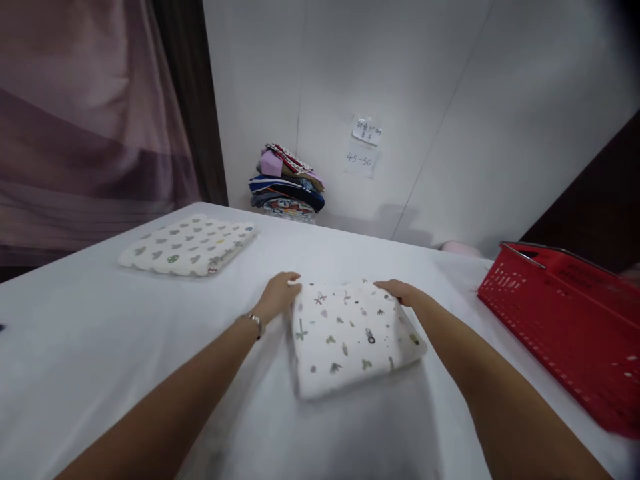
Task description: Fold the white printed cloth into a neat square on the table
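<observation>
A folded white cloth with small printed figures (350, 340) lies on the white table (100, 333) in front of me. My left hand (277, 297) grips its far left corner, fingers curled over the edge; a bracelet is on that wrist. My right hand (403, 291) holds the far right corner, fingers bent down over the fold. A second folded white cloth with grey and green prints (187, 245) lies apart at the far left of the table.
A red plastic basket (565, 320) with a metal handle stands at the right edge. A stack of coloured folded clothes (287, 187) sits against the white wall, beside paper notes (365, 143). A pinkish curtain (90, 120) hangs at left.
</observation>
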{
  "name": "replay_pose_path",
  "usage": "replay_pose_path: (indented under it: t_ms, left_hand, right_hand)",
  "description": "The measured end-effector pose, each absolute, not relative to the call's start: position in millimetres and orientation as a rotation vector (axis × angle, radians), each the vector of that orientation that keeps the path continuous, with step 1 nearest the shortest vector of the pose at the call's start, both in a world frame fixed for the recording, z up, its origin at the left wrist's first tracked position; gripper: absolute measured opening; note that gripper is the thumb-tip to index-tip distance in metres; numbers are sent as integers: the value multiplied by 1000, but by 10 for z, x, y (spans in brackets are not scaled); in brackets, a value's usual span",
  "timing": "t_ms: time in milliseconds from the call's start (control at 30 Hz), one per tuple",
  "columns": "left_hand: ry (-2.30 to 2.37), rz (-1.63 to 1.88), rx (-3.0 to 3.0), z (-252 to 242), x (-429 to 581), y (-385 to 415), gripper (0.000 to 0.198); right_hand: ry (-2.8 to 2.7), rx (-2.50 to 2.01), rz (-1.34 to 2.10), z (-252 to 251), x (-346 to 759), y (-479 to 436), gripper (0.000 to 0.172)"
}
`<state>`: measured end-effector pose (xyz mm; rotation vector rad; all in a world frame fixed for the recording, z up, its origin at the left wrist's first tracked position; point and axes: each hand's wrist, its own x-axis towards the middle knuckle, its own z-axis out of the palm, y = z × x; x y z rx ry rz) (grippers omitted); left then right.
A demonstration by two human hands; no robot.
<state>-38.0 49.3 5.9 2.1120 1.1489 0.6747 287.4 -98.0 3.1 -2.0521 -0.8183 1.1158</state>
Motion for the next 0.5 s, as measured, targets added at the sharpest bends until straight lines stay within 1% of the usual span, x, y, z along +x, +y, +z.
replay_pose_path:
  t_ms: [100, 200, 400, 500]
  left_hand:
    - [1214, 587, 2104, 158, -26, 703, 36]
    - [1300, 499, 2053, 109, 218, 744, 41]
    - [1414, 334, 2053, 79, 119, 525, 72]
    - [1412, 219, 2088, 77, -66, 344, 78]
  right_hand:
    - [-684, -1929, 1189, 12, 2880, -1256, 33]
    - [-589, -1831, 1186, -29, 2880, -1422, 28]
    - [-575, -1638, 1189, -39, 2893, -1467, 15]
    - [-576, -1562, 1193, -44, 2884, -1428, 17]
